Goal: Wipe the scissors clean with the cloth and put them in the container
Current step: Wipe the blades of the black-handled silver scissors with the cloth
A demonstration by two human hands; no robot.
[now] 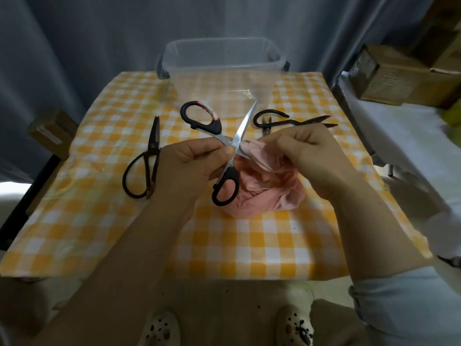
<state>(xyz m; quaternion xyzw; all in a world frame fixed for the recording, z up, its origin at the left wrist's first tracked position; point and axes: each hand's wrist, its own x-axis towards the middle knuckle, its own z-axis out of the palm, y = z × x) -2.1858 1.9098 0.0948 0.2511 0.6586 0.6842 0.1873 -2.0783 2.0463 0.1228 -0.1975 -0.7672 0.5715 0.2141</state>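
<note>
Left hand (192, 163) pinches open black-handled steel scissors (243, 126) at the pivot, free blade aimed at the clear plastic container (219, 66) beyond, while fingers of right hand (306, 156) pinch pink cloth (264, 193) round the other blade.

Dim, soft overhead light; wide-angle bending and blur at the edges.
</note>
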